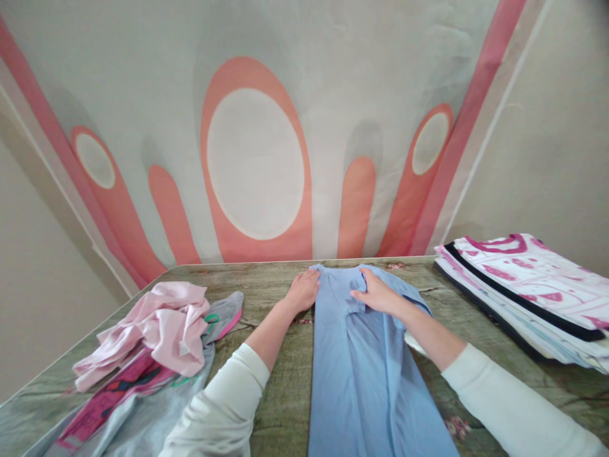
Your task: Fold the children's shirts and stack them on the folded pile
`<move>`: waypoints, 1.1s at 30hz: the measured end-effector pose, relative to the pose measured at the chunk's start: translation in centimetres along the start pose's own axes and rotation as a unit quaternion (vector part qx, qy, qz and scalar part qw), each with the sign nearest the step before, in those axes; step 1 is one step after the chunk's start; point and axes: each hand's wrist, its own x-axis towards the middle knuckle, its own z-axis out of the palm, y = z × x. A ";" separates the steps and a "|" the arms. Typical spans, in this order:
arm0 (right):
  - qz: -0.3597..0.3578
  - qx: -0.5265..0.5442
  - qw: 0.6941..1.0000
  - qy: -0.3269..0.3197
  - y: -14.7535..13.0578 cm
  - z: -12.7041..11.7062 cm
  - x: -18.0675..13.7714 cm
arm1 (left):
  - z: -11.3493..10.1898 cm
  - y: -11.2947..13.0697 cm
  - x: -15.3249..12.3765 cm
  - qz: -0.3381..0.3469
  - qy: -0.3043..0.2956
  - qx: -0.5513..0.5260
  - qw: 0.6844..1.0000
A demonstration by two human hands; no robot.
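Note:
A light blue shirt (354,368) lies lengthwise on the table, its neckline at the far edge and its lower end running out of view at the bottom. The left side is folded to a straight edge, while loose creases and a sleeve spread on the right. My left hand (304,292) rests with flat fingers against the shirt's upper left corner. Near the neckline, my right hand (378,295) has hold of a bunch of the fabric between thumb and fingers. Part of that grip is hidden by the cloth.
A crumpled pink garment (162,324) lies over grey and magenta clothes (128,419) on the left. Several folded garments (533,285) are stacked at the right. The wood-patterned table (280,406) meets a wall (328,127) with printed coral shapes.

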 end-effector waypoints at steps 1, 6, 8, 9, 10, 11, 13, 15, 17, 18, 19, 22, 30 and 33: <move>0.001 -0.005 1.000 -0.003 -0.3 0.1 -0.2 | 0.1 0.3 -0.3 0.003 -0.007 -0.003 1.000; -0.004 -0.010 1.000 -0.019 -1.3 0.8 -1.4 | 0.1 1.3 -1.4 0.009 -0.030 0.008 0.999; -0.013 -0.019 0.999 -0.023 -1.3 0.6 -1.6 | 0.0 1.4 -1.5 0.008 -0.035 0.006 0.999; -0.017 -0.023 0.999 -0.028 -1.3 0.5 -1.6 | -0.1 1.3 -1.5 0.007 -0.038 0.005 0.999; -0.020 -0.027 0.999 -0.035 -1.2 0.2 -1.6 | -0.1 1.3 -1.5 0.007 -0.040 0.004 0.999; -0.021 -0.029 0.998 -0.043 -1.1 -0.1 -1.6 | -0.1 1.2 -1.4 0.006 -0.042 0.004 0.999; -0.015 -0.037 0.997 -0.062 -0.8 -0.6 -1.5 | -0.1 1.1 -1.4 0.007 -0.045 0.004 0.999; -0.005 -0.055 0.996 -0.076 -0.7 -0.9 -1.6 | -0.1 1.1 -1.4 0.006 -0.043 0.002 0.999; -0.005 -0.085 0.994 -0.074 -0.9 -1.1 -1.7 | -0.2 1.2 -1.4 0.005 -0.034 0.003 0.999; -0.013 -0.104 0.992 -0.063 -1.2 -1.2 -1.9 | -0.3 1.3 -1.4 0.005 -0.028 0.005 1.000; -0.027 -0.125 0.991 -0.046 -1.5 -1.3 -2.0 | -0.4 1.5 -1.4 0.007 -0.021 0.009 1.000; -0.093 -0.168 0.981 -0.008 -3.1 -1.5 -2.7 | -0.6 2.5 -1.7 0.025 -0.009 0.018 0.999; -0.242 -0.171 0.944 -0.149 -5.1 -1.0 -4.9 | 0.1 3.9 -2.7 0.041 -0.057 0.043 0.997; -0.214 -0.231 0.938 -0.145 -4.9 -1.2 -4.8 | 0.1 3.6 -2.7 0.035 -0.064 0.065 0.995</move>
